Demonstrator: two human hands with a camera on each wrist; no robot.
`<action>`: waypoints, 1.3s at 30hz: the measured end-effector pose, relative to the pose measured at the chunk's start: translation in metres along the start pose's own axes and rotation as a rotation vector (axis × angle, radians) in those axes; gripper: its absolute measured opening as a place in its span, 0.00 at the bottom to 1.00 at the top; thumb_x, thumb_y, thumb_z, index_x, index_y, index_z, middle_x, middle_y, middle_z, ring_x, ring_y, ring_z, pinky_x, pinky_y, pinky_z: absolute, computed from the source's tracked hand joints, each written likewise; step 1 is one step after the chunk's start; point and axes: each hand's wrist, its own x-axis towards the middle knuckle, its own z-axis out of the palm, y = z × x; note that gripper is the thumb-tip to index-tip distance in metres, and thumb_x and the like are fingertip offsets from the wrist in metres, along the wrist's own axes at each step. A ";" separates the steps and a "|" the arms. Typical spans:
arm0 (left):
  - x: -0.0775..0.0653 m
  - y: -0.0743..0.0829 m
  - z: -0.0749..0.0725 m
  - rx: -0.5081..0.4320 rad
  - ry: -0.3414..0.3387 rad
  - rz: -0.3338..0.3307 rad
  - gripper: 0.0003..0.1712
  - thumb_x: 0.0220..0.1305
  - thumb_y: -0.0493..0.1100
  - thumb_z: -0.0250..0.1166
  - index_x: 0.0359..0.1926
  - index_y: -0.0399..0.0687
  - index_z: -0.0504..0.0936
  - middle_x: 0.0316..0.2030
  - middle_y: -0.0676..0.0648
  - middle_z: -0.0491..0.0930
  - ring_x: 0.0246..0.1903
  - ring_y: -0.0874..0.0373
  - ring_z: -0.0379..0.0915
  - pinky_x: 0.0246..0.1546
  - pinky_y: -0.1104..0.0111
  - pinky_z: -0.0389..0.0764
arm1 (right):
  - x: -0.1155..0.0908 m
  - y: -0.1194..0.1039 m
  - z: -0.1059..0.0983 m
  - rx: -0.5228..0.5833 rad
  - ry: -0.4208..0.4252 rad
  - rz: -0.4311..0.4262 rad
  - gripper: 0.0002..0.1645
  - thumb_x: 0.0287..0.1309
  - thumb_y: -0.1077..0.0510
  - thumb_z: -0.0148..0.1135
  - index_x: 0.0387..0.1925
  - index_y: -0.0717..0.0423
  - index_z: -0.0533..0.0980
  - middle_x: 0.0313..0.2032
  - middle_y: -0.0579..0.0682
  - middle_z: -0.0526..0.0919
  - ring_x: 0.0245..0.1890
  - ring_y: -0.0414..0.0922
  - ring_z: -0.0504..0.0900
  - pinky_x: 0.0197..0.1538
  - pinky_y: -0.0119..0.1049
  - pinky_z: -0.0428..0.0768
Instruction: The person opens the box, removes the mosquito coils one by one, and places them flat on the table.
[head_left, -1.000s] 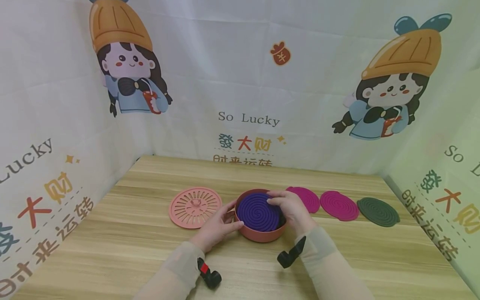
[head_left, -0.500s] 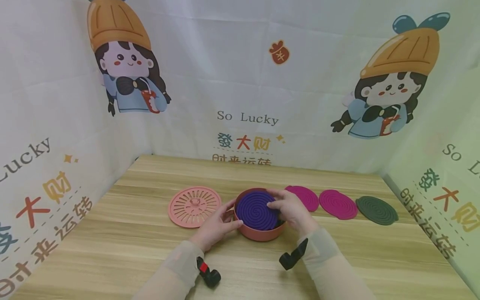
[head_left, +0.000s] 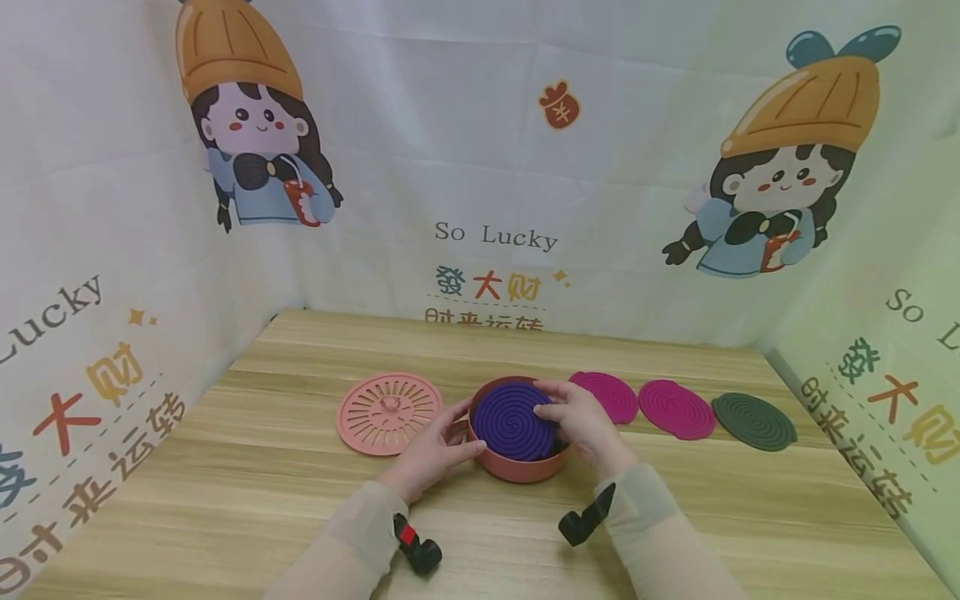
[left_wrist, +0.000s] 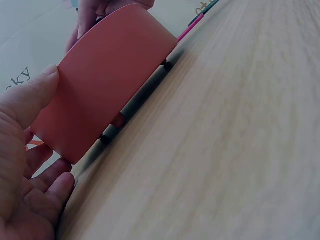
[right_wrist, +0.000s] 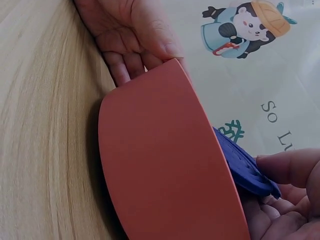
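Note:
My left hand (head_left: pixel 431 457) grips the left side of a round coral-red tin (head_left: pixel 521 472), thumb at the rim and fingers lower down the wall. A blue coaster (head_left: pixel 513 421) with a spiral pattern lies tilted in the tin's mouth, its right edge raised. My right hand (head_left: pixel 587 423) pinches that raised edge between thumb and fingers. The right wrist view shows the coaster (right_wrist: pixel 245 167) sticking out past the rim, the thumb on its face. Small dark feet show under the tin (left_wrist: pixel 107 75) in the left wrist view. The inside below the coaster is mostly hidden.
A pink slotted lid (head_left: pixel 392 407) with a knob lies left of the tin. To the right, a magenta coaster (head_left: pixel 611 398), a second magenta coaster (head_left: pixel 677 410) and a dark green coaster (head_left: pixel 753 422) lie in a row. A printed cloth (head_left: pixel 480 167) hangs behind the wooden table (head_left: pixel 262 492).
The right wrist has turned and moved slightly toward me. Both hands keep their holds on the tin and the blue coaster, which stay in nearly the same place.

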 end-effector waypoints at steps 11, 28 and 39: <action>0.002 -0.004 -0.002 0.015 -0.005 -0.008 0.48 0.56 0.48 0.72 0.74 0.52 0.56 0.70 0.43 0.60 0.68 0.47 0.56 0.62 0.61 0.69 | 0.001 0.002 0.002 0.005 -0.006 -0.001 0.32 0.60 0.73 0.55 0.66 0.63 0.65 0.57 0.67 0.74 0.35 0.42 0.82 0.34 0.35 0.84; 0.002 -0.003 -0.001 0.013 0.001 0.001 0.47 0.58 0.45 0.71 0.73 0.49 0.56 0.69 0.40 0.60 0.68 0.45 0.56 0.61 0.60 0.70 | -0.001 0.004 0.001 0.104 0.026 -0.031 0.28 0.59 0.73 0.54 0.62 0.67 0.64 0.50 0.63 0.77 0.31 0.40 0.81 0.30 0.31 0.83; 0.001 -0.002 0.000 -0.012 0.005 0.003 0.46 0.59 0.43 0.70 0.73 0.48 0.56 0.70 0.39 0.59 0.68 0.44 0.55 0.62 0.59 0.69 | -0.003 0.005 0.000 0.140 0.055 -0.037 0.28 0.58 0.72 0.55 0.61 0.67 0.65 0.49 0.61 0.78 0.31 0.40 0.82 0.31 0.31 0.83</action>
